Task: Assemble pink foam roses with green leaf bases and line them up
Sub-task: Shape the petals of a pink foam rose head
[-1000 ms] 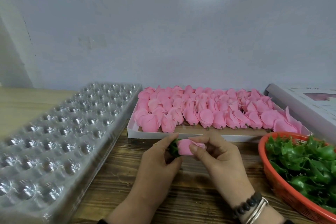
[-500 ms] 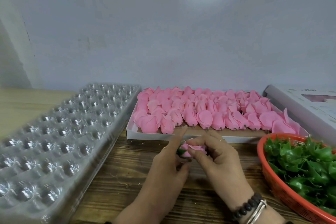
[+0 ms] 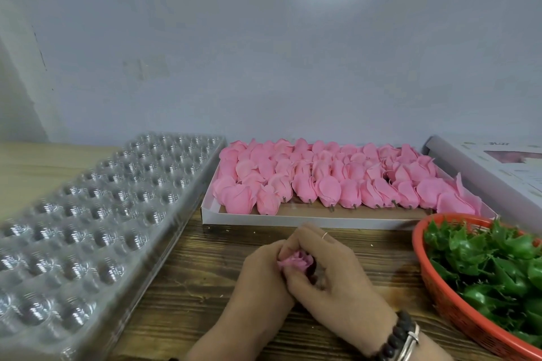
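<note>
Both hands — left hand, right hand — fingers curled tight round one rose; overtight squeezing could crush petals.

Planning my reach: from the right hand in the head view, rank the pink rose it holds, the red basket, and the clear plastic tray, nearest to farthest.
1. Rose, held between both hands, at the right hand.
2. Basket, to its right.
3. Tray, far left, beyond the left hand.
</note>
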